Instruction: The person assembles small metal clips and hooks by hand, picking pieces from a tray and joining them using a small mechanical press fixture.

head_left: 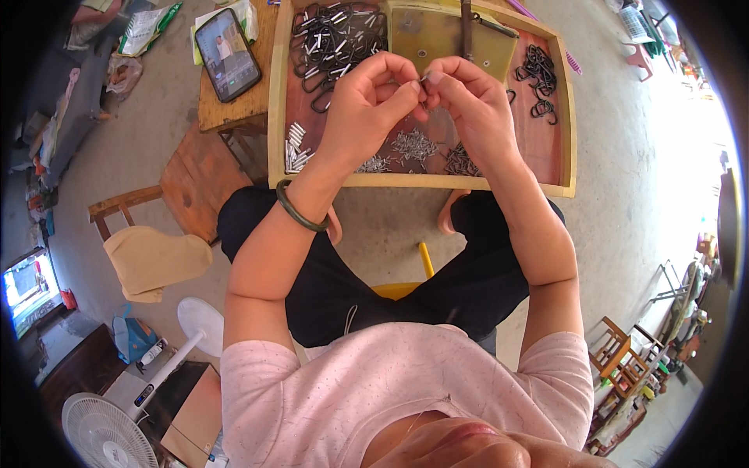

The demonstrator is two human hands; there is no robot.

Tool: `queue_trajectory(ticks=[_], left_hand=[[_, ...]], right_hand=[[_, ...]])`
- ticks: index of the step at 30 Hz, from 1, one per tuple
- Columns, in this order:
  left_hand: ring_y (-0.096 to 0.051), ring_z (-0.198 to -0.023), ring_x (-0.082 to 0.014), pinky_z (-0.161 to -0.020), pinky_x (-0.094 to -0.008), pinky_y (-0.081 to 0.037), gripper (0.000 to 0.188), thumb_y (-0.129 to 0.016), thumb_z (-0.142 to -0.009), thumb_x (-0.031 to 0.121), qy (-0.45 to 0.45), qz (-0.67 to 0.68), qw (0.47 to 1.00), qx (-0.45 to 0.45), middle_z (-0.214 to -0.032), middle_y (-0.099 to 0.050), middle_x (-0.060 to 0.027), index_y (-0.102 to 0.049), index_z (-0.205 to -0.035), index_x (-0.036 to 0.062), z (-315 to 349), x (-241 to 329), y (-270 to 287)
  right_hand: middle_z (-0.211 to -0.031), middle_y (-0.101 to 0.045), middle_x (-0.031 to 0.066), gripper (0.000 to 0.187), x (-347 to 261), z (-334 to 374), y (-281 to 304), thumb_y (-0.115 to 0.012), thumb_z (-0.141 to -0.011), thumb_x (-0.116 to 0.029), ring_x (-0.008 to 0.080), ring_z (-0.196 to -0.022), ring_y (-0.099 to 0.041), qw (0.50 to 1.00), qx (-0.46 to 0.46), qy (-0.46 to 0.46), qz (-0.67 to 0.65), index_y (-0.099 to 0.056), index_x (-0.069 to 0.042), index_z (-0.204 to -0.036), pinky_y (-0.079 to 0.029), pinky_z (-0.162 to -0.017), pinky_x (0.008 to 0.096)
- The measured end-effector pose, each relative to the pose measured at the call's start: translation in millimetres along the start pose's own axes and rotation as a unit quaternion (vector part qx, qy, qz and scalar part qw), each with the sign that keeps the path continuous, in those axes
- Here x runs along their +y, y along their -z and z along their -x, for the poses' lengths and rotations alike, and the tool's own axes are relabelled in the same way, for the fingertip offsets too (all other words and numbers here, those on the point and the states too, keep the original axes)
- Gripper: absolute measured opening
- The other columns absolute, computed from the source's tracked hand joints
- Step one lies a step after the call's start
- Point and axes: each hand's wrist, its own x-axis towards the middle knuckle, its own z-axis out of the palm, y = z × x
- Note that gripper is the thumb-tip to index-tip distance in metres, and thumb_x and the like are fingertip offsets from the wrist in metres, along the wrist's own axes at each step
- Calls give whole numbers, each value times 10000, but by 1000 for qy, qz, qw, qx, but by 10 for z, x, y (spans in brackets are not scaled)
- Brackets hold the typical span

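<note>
My left hand (373,100) and my right hand (477,103) meet above a wooden tray (425,181), fingertips pinched together. Between them is a small dark metal piece (424,79), too small to make out fully. Beyond my left hand lies a heap of black carabiner-like clips with silver bars (337,39). Loose black hooks (538,72) lie to the right of my right hand. Below my hands are little silver pins (415,145) and a darker pile of small metal parts (462,161). Short silver rods (296,150) sit in the tray's near left corner.
A yellowish metal plate (409,35) with an upright dark bar (466,30) occupies the tray's far middle. Left of the tray, a phone (227,56) rests on a wooden stand (222,115). A stool with a tan cover (156,261) and a white fan (109,429) are farther left.
</note>
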Motion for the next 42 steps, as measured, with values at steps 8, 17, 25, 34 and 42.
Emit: queue_trajectory(ticks=[8, 17, 25, 34, 42], left_hand=[[-683, -806, -81, -631, -211, -528, 67, -662, -973, 54, 9, -1, 1000, 25, -961, -691, -40, -624, -1020, 24, 14, -45, -2], [-652, -767, -116, -588, -224, -520, 150, -778, -819, -63, -328, -476, 809, 104, -894, -654, -41, -733, -927, 30, 53, 18, 9], [-639, -659, -152, -556, -267, -488, 119, -784, -827, 13, -235, -310, 921, 16, -839, -611, -17, -720, -915, 63, 54, 70, 44], [-651, -826, -70, -653, -213, -502, 120, -725, -900, -8, -216, -473, 854, 35, -961, -695, 2, -724, -1014, 29, 72, 56, 65], [-654, -707, -41, -620, -199, -509, 100, -736, -928, 58, -46, -212, 974, 63, -882, -730, -15, -713, -1018, 21, 16, -51, 121]], right_hand=[[-850, -685, -21, 131, 27, 15, -56, -674, -980, -131, 32, -754, -578, 992, 42, 44, 109, -703, -5, -1001, -474, -681, 205], [-806, -667, -37, 148, -143, 12, -23, -687, -959, -154, 9, -706, -553, 985, 17, -23, 173, -719, -13, -991, -434, -597, 196], [-766, -632, -34, 168, -126, -15, 187, -647, -948, -165, 39, -708, -572, 985, -95, -92, 112, -724, -20, -983, -446, -645, 215], [-803, -648, -31, 136, -153, -34, 143, -641, -935, -112, 50, -725, -581, 984, -44, -72, 159, -715, -9, -984, -458, -688, 215], [-929, -696, 85, 173, -130, 12, -29, -688, -888, -10, 217, -767, -698, 831, -1, 337, 442, -703, -18, -1060, -550, -696, 329]])
